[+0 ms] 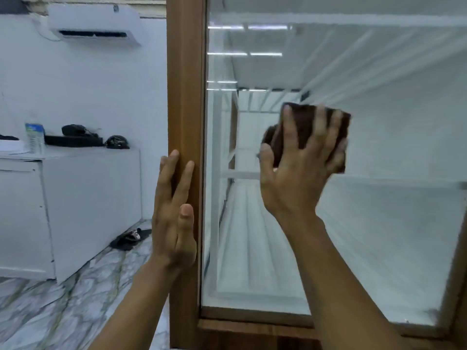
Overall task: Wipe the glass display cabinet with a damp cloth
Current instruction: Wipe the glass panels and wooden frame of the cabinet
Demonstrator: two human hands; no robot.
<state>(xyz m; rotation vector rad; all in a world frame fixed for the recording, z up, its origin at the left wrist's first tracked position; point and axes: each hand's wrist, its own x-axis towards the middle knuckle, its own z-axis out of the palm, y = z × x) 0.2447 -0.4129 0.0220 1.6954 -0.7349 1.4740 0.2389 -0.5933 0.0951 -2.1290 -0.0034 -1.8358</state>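
The glass display cabinet fills the right of the head view, with a wooden frame (185, 97) and a large glass pane (379, 223) showing white shelves inside. My right hand (300, 162) presses a dark brown cloth (307, 122) flat against the glass at mid height, fingers spread over it. My left hand (174, 213) rests flat on the frame's left post with the fingers straight and nothing in it.
A white counter (75, 188) stands to the left with a water bottle (34, 137) and black items (75, 137) on top. An air conditioner (94, 25) hangs on the wall above. Dark sandals (131, 238) lie on the marble floor (50, 311).
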